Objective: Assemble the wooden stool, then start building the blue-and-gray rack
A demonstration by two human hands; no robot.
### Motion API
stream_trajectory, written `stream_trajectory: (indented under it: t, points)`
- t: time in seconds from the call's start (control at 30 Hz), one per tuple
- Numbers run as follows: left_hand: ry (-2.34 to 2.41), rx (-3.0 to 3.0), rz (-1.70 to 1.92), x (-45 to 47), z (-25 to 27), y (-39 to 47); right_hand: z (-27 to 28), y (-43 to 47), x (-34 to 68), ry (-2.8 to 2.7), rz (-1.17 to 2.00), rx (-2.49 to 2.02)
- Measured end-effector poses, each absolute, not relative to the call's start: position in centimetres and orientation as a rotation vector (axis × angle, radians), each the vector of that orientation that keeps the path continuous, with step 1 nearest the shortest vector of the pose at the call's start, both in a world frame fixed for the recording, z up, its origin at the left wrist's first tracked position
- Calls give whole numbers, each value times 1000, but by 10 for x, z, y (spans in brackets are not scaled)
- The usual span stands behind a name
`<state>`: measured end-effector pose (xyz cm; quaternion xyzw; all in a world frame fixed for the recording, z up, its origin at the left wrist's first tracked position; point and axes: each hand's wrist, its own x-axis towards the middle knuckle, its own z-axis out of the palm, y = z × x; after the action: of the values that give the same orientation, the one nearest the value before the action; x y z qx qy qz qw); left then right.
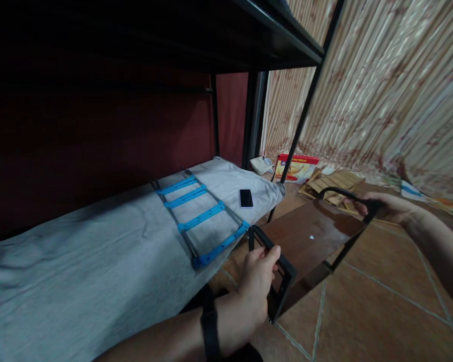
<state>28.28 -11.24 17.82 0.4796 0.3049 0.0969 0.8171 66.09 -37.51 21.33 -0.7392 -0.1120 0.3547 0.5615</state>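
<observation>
While the left hand (258, 274) and right hand (392, 206) each curl closed around a handle (287, 266) of the small table (305, 226) between them, taking hold looks done, though I can't tell whether its legs (347, 250) are lifted, and the blue frame (202, 216) left of the grip lies unheld.

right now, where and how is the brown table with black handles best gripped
Probably by the near handle and the far handle, one hand each, coming from outside. Both loops rise above the brown tabletop at opposite ends, with openings for fingers to curl through, so the weight should balance. The left hand and right hand hold them that way.
</observation>
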Motion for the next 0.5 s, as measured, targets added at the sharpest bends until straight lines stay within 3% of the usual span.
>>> stream_trajectory:
  t: [0.3,0.5]
  points:
    - [944,890,84,326,45,-120,53,-312,706,-214,900,-1943]
    - [1075,875,81,333,-21,-114,-3,-274,721,-292,917,-1993]
